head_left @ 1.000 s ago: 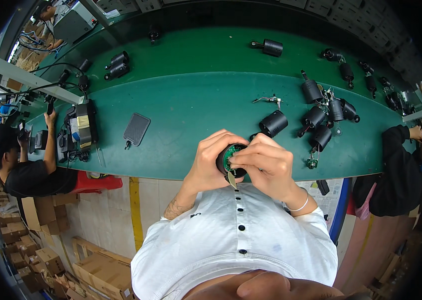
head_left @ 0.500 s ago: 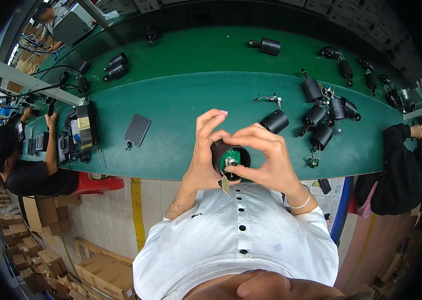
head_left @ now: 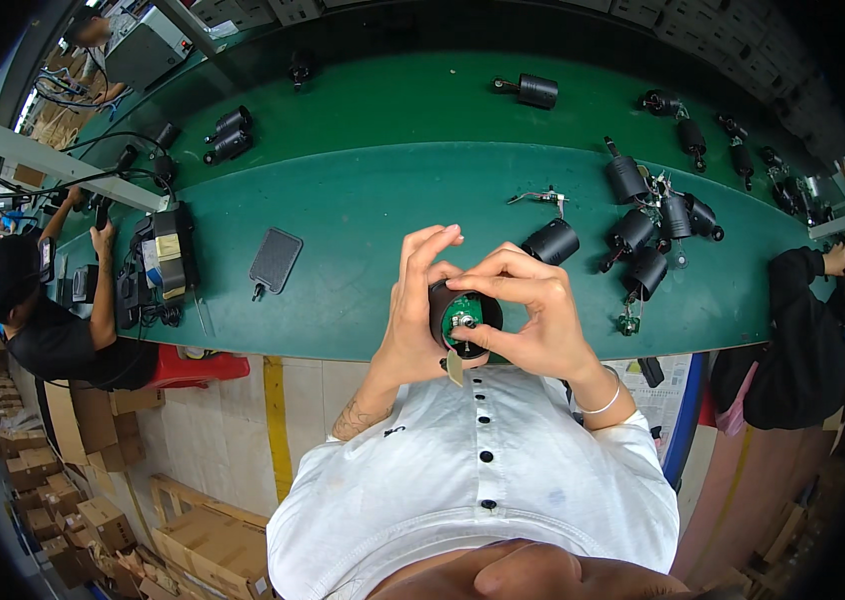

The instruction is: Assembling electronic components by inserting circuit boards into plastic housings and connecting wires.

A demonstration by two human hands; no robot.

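My left hand (head_left: 409, 325) is wrapped round a black cylindrical housing (head_left: 438, 303), its open end turned up toward me. Inside sits a round green circuit board (head_left: 463, 306) with small metal parts. The thumb of my right hand (head_left: 545, 315) presses at the board, while its fingers rest over the far rim of the housing. A small pale tab (head_left: 455, 368) hangs from the near edge by my left palm. Just beyond my right hand, another black cylinder (head_left: 551, 242) lies on the green table with a wired board attached.
Several black cylinders (head_left: 631, 232) with loose boards are heaped to the right. A dark flat pad (head_left: 276, 262) and a black device (head_left: 173, 250) lie left on the green table (head_left: 343, 210). Co-workers sit at left (head_left: 63, 310) and right (head_left: 793, 330). More cylinders (head_left: 538, 92) lie farther back.
Both hands and the housing have shifted very slightly to the right. My right thumb has moved a little on the board. The left co-worker's head and one arm have moved.
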